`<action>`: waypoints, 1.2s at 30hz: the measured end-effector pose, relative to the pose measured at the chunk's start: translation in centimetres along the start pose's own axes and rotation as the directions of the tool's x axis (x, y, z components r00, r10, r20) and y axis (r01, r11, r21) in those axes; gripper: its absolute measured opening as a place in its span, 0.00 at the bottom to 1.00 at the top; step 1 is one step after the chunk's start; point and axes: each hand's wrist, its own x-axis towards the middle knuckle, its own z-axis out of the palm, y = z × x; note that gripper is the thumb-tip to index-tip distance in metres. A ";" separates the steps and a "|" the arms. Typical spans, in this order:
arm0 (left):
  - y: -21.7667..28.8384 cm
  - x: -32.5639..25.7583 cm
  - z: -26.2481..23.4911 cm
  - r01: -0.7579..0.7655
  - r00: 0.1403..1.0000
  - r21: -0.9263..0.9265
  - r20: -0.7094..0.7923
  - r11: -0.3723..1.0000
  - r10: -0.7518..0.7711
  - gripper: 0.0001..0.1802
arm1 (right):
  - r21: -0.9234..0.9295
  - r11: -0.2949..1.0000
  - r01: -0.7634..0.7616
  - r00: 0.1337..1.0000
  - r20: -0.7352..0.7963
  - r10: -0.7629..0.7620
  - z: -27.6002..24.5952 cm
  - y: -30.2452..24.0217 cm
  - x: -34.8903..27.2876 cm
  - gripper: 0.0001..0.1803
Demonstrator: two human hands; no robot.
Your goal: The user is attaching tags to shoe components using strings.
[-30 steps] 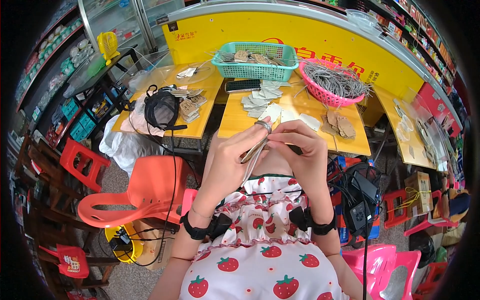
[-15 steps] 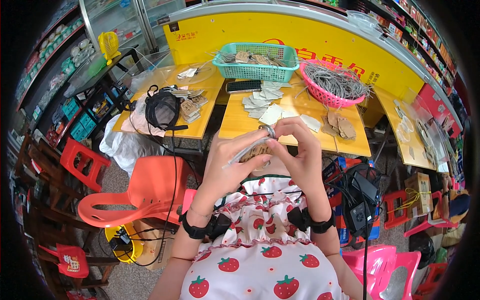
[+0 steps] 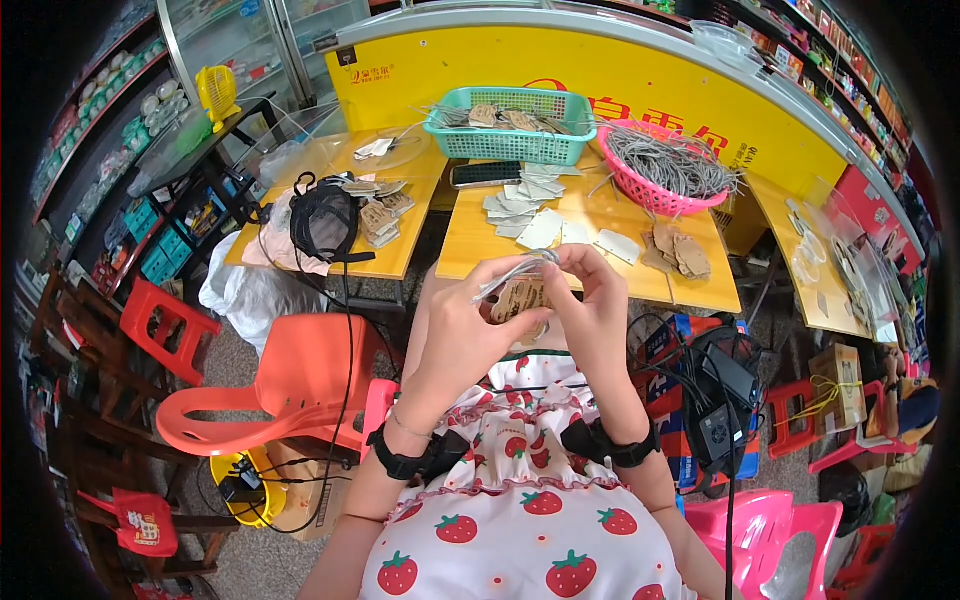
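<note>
In front of my chest, my left hand [image 3: 462,325] is closed on a brown cardboard tag [image 3: 520,296] with dark printing. Grey cord [image 3: 503,277] runs along the tag's upper edge between my fingers. My right hand [image 3: 597,305] pinches the cord at the tag's top right, its fingertips meeting those of my left hand. Exactly how the cord passes through the tag is hidden by the fingers. Just beyond my hands, white tags [image 3: 540,230] lie in a loose spread on the yellow table [image 3: 465,250], with brown tags [image 3: 678,252] piled to their right.
At the table's back stand a teal basket [image 3: 510,147] of corded tags and a pink basket [image 3: 672,200] heaped with grey cords. A dark phone [image 3: 487,175] lies nearby. The left table holds a black mesh cap [image 3: 324,217]. An orange chair [image 3: 310,375] stands at my left.
Both hands have dropped slightly, and the right has shifted a little left. The cord's raised loop at the fingertips now lies lower, and more of the tag's face shows.
</note>
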 end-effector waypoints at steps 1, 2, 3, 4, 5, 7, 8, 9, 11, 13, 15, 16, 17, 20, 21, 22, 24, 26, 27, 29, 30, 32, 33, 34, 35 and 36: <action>-0.2 0.0 0.0 0.000 1.000 0.001 0.000 1.000 0.000 0.27 | 0.050 0.997 -0.063 0.998 -0.007 0.064 0.2 0.0 0.0 0.08; -0.7 0.1 0.1 -0.066 0.998 0.052 -0.007 0.996 0.067 0.27 | 0.101 0.987 -0.125 0.992 -0.011 0.127 0.3 0.1 0.0 0.08; -1.0 0.2 0.0 -0.132 0.991 0.104 -0.010 0.986 0.133 0.27 | 0.102 0.987 -0.125 0.992 -0.011 0.126 0.3 0.4 0.0 0.08; -1.0 0.3 -0.1 -0.132 0.991 0.104 -0.008 0.986 0.134 0.27 | 0.126 0.980 -0.155 0.987 -0.015 0.158 0.2 0.9 0.0 0.08; -1.0 0.4 -0.4 -0.163 0.986 0.202 -0.006 0.966 0.167 0.29 | 0.149 0.971 -0.184 0.982 -0.018 0.189 0.1 1.2 0.1 0.07; -1.0 0.7 -0.6 -0.191 0.980 0.299 -0.001 0.935 0.200 0.30 | 0.189 0.964 -0.186 0.982 0.000 0.189 0.0 1.2 0.2 0.06; -1.0 0.7 -0.5 -0.127 0.991 0.225 -0.016 0.966 0.134 0.32 | 0.228 0.955 -0.187 0.982 0.020 0.188 0.0 1.3 0.2 0.05; -1.0 0.8 -0.4 -0.063 0.997 0.148 -0.025 0.987 0.067 0.34 | 0.229 0.955 -0.187 0.982 0.020 0.188 -0.1 1.3 0.2 0.05; -0.7 0.7 -0.4 0.004 1.000 0.090 0.003 0.996 -0.004 0.34 | 0.184 0.963 -0.198 0.974 0.151 0.171 -0.6 1.6 0.3 0.07; -0.8 0.7 -0.5 0.074 0.997 0.034 0.032 0.997 -0.075 0.35 | 0.201 0.957 -0.208 0.970 0.171 0.174 -0.8 0.8 0.3 0.08; -1.7 0.7 -0.5 -0.101 0.993 -0.011 0.064 0.995 0.101 0.32 | 0.219 0.951 -0.218 0.965 0.196 0.176 -1.1 0.3 0.5 0.09; -1.4 0.7 -0.7 -0.101 0.993 -0.011 0.064 0.995 0.101 0.32 | 0.142 0.981 -0.134 0.972 0.212 0.102 -1.6 0.2 0.8 0.09; -1.0 0.8 -1.0 -0.084 0.992 0.035 0.095 0.996 0.080 0.31 | 0.066 0.997 -0.047 0.972 0.234 0.030 -1.9 0.2 1.1 0.09; -0.8 0.8 -1.0 -0.056 0.992 0.081 0.121 0.995 0.046 0.28 | 0.091 0.989 -0.114 0.979 0.182 0.096 -2.3 0.6 1.3 0.10; -0.9 0.7 -1.0 -0.045 0.993 0.082 0.117 0.996 0.035 0.27 | 0.091 0.989 -0.114 0.978 0.184 0.096 -2.2 0.5 1.2 0.10; -0.9 0.7 -0.9 -0.044 0.992 0.081 0.117 0.996 0.035 0.27 | 0.098 0.988 -0.117 0.982 0.161 0.100 -2.1 0.4 1.2 0.09; -0.9 0.7 -0.7 -0.029 0.994 0.059 0.103 0.998 0.023 0.25 | 0.104 0.987 -0.120 0.985 0.138 0.105 -1.9 0.4 1.0 0.08; -1.0 0.8 -0.6 -0.053 0.994 0.081 0.100 0.995 0.045 0.24 | 0.206 0.969 -0.139 0.989 0.072 0.127 -1.6 0.6 0.8 0.06; -1.0 0.8 -0.5 -0.077 0.993 0.102 0.098 0.992 0.067 0.24 | 0.206 0.969 -0.139 0.989 0.071 0.127 -1.6 0.5 0.9 0.06; -1.2 0.7 -0.4 -0.095 0.992 0.112 0.097 0.989 0.084 0.23 | 0.281 0.943 -0.180 0.983 0.038 0.177 -1.6 0.5 1.1 0.08; -1.2 0.7 -0.4 -0.113 0.990 0.121 0.097 0.986 0.102 0.23 | 0.281 0.943 -0.181 0.983 0.040 0.177 -1.7 0.7 1.0 0.08; -1.4 0.7 -0.3 -0.097 0.990 0.122 0.116 0.988 0.083 0.23 | 0.081 0.987 -0.138 0.988 0.076 0.132 -2.0 1.2 1.0 0.09; -1.4 0.7 -0.3 -0.081 0.989 0.124 0.133 0.989 0.064 0.23 | 0.081 0.987 -0.139 0.988 0.076 0.133 -2.3 1.4 1.1 0.09; -1.4 0.7 -0.3 -0.081 0.989 0.123 0.135 0.989 0.064 0.23 | 0.089 0.980 -0.180 0.978 0.118 0.169 -2.6 1.6 1.2 0.08; -1.3 0.8 -0.3 -0.116 0.985 0.112 0.143 0.987 0.099 0.23 | 0.096 0.970 -0.222 0.966 0.160 0.205 -2.8 1.7 1.3 0.07; -1.2 0.8 -0.3 -0.151 0.979 0.101 0.151 0.983 0.134 0.23 | 0.096 0.970 -0.222 0.966 0.159 0.206 -2.8 1.6 1.3 0.07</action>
